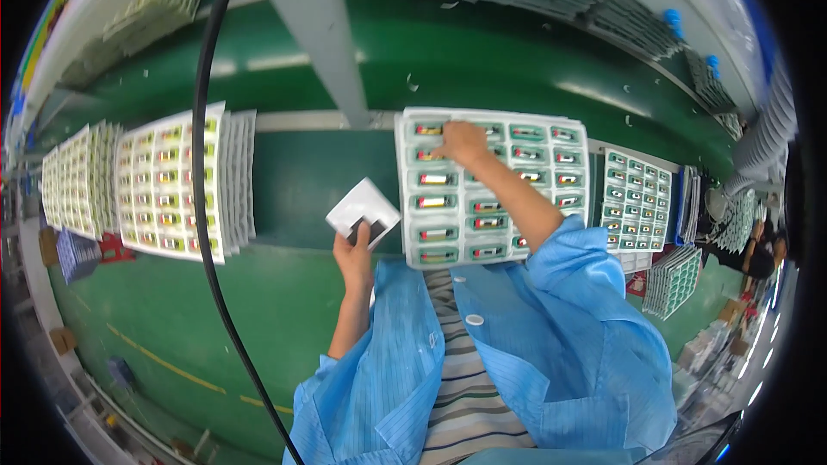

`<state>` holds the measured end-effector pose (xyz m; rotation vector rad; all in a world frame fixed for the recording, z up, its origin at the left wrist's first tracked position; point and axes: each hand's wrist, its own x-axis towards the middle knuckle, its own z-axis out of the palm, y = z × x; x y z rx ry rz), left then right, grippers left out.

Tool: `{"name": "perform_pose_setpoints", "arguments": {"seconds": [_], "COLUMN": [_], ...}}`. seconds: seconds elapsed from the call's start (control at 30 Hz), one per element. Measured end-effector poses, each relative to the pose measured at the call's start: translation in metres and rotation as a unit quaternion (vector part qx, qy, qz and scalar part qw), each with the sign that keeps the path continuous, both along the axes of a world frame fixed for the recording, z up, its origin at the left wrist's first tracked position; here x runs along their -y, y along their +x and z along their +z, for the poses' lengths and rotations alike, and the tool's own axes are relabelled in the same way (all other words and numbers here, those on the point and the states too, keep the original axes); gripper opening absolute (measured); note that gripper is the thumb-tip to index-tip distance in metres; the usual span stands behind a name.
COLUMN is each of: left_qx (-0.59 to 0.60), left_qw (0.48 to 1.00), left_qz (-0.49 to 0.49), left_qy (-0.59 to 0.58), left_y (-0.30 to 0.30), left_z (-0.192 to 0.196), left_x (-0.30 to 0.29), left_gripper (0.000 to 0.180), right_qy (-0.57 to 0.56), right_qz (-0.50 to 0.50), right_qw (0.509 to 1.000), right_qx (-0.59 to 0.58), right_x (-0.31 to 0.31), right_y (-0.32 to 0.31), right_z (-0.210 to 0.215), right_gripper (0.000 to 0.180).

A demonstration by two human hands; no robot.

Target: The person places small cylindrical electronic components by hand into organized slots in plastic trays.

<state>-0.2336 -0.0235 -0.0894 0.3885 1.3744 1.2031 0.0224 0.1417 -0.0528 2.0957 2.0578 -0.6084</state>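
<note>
My left hand [353, 260] is closed on a white square card [360, 201], the thumb on top near a black rectangular patch. The card is held tilted above the green bench, just left of a tray. That white tray [408, 232] has rows of recessed cells, most with a small cylindrical part in red, white and black, such as this part [438, 179]. Over the upper left cells of the tray is my right hand [463, 143], fingers bent down and together at a cell. What its fingertips grip, if anything, is hidden.
Stacked filled trays [170, 185] stand on the left of the green bench [301, 181]. A smaller tray stack [636, 198] is at the right. A black cable [202, 120] hangs across the left side, and a grey post [319, 34] rises behind the bench.
</note>
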Motion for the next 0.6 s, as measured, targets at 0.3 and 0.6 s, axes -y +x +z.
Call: {"name": "perform_pose_setpoints", "arguments": {"seconds": [0.3, 0.6], "left_qx": [-0.181, -0.208], "left_qw": [0.983, 0.976], "left_qz": [-0.030, -0.058], "left_qy": [0.018, -0.007], "left_y": [-0.066, -0.053], "left_z": [-0.133, -0.118], "left_x": [-0.016, -0.039], "left_gripper": [0.028, 0.036], "right_qy": [0.243, 0.250], "right_qz": [-0.040, -0.072], "right_qw": [0.913, 0.628], "right_qx": [-0.324, -0.734], "right_x": [0.035, 0.005], "right_y": [0.004, 0.059], "right_z": [0.092, 0.428], "right_gripper": [0.024, 0.040]}}
